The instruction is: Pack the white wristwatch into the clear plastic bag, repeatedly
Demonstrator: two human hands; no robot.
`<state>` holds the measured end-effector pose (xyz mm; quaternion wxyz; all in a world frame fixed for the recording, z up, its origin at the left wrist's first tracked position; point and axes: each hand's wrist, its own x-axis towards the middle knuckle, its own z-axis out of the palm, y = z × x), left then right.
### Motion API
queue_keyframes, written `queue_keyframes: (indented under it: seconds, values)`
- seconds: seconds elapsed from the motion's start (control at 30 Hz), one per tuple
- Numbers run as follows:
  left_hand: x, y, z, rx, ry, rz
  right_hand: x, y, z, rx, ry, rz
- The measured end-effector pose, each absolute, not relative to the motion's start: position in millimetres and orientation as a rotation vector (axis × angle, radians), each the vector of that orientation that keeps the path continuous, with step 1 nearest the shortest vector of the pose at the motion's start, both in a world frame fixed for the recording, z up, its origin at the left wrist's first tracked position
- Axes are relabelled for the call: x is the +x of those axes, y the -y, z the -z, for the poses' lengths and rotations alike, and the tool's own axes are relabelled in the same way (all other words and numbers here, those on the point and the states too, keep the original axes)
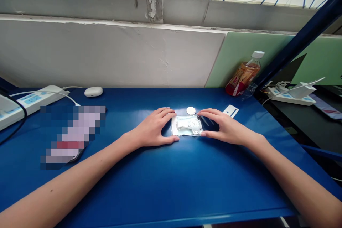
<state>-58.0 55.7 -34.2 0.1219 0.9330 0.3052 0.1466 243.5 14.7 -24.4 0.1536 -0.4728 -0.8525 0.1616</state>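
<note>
A small clear plastic packet (187, 125) with white parts inside lies flat on the blue table (171, 185). My left hand (153, 128) curls around the packet's left edge, thumb at its near corner and fingers at its far corner. My right hand (223, 126) grips the packet's right end the same way, thumb near and fingers far. A small round silver disc (190, 110) lies on the table just beyond the packet, between my fingertips. A small white card (231, 110) lies to the right of my right hand's fingers.
A white earbud case (93, 91) sits at the back left, near a white power strip (29, 103) with cables. A blurred object (72, 135) lies left of my left arm. A tilted drink bottle (244, 74) leans at the back right by a blue post (299, 39).
</note>
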Motion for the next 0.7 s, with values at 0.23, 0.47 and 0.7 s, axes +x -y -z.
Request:
queue_keyframes:
  seconds: [0.23,0.47,0.7]
  values:
    - [-58.5,-55.7,34.1,2.728,-0.886,-0.423,242.1,-13.6,22.7,-1.387,2.469,-0.408]
    - [-58.6,-55.3,33.7,2.726,-0.884,-0.431,245.5,-14.0,21.9,-1.380,2.489,-0.442]
    - [-59.1,-54.9,33.5,2.757,-0.860,-0.437,251.2,-14.1,20.2,-1.353,2.532,-0.493]
